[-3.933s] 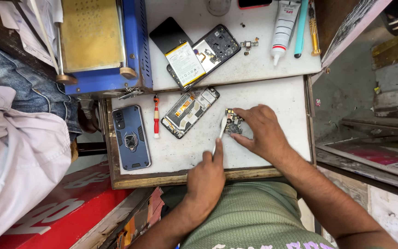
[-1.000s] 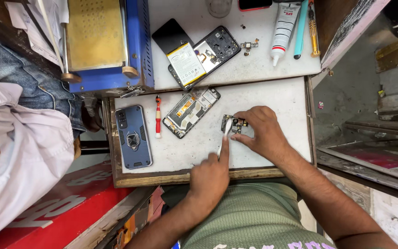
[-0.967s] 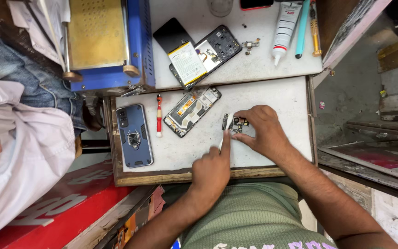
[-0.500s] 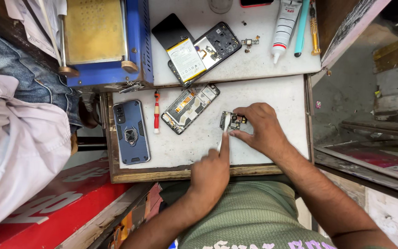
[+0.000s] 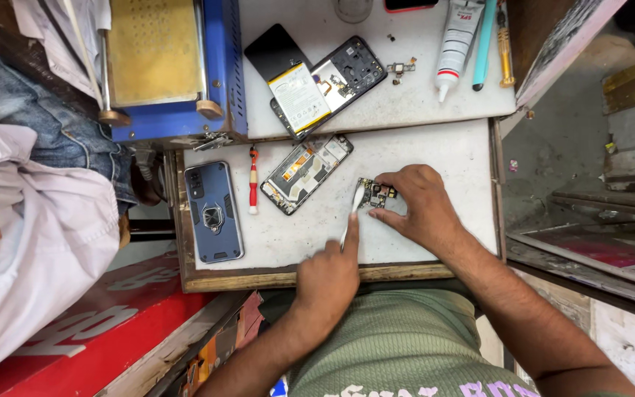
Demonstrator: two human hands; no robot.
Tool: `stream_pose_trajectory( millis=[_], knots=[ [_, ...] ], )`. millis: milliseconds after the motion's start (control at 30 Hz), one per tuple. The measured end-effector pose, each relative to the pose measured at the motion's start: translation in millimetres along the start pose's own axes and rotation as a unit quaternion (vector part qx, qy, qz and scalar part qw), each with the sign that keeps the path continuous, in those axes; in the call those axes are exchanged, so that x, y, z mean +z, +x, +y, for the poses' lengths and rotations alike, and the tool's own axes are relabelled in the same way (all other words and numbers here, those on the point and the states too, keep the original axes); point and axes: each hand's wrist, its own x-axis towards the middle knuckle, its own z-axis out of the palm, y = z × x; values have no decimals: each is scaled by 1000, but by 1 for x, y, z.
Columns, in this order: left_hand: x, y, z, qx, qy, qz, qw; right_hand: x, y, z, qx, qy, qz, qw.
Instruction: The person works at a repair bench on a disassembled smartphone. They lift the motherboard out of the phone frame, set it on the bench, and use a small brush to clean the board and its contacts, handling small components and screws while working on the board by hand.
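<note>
here the right hand [image 5: 420, 206] pinches a half-hidden circuit board [image 5: 376, 193]; left hand [image 5: 328, 276] grips a thin tool [image 5: 352, 213].

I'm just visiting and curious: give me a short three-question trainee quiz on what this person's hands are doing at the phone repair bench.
1. True or false: the right hand pins down the small circuit board.
2. What does the left hand hold? A) white pry tool B) red screwdriver C) glue tube
3. Fill in: the blue-cased phone lies on the ____ side of the tray.

Key: 1 true; 2 A; 3 left
</note>
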Motion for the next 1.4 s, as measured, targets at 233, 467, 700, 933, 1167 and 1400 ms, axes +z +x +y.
stream_pose_trajectory(
  millis=[233,467,700,933,1167,1400],
  knots=[
    [-3,-9,-3,-5,-20,-21,1000,1,1,0,22,3,-19,1000],
    [1,-2,-1,-5,-11,25,1000,1,2,1,24,-7,-14,1000],
    [-5,-13,-3,9,-4,-44,999,1,2,0,12,-10,-6,1000],
    [-3,-2,1,11,0,11,1000,3,0,-1,23,-6,-13,1000],
    [-1,3,-1,16,-9,13,1000,6,-4,0,12,-14,-14,1000],
    [-18,-25,-1,16,-15,-47,999,4,-1,-4,11,-20,-6,1000]
  ],
)
